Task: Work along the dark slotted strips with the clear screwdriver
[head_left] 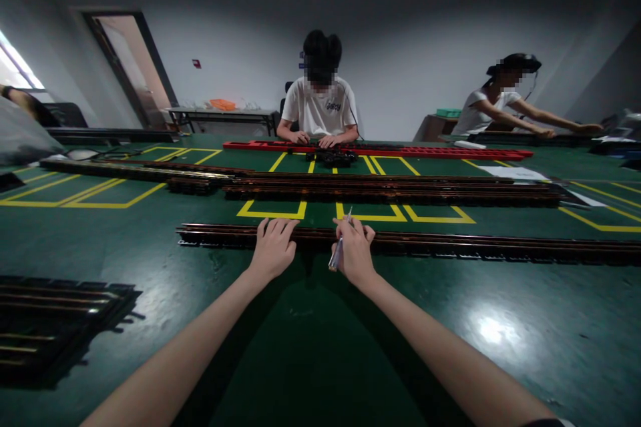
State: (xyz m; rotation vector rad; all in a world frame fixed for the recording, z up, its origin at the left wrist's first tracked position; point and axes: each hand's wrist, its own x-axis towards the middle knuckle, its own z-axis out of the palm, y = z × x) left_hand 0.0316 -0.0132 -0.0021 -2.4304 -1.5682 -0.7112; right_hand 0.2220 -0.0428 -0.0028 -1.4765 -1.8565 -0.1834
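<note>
A long black rail [475,245] with copper-brown strips lies crosswise on the green table in front of me. My left hand [274,247] rests palm down on it near its left part, fingers stretched over the top and slightly apart. To its right, my right hand [356,247] is closed around a slim pen-shaped tool [336,255] with a pale, shiny handle. Its thin pointed tip sticks up past my fingers toward the far side. The right hand also touches the rail. I cannot make out the exact kind of tool.
Beyond lies a bundle of similar rails [400,190]; more rails [55,320] are stacked at near left. Yellow tape outlines [370,217] mark the green tabletop [300,360]. Across the table, a person [320,103] works at a red rail [425,151]; another person [493,103] reaches out at right.
</note>
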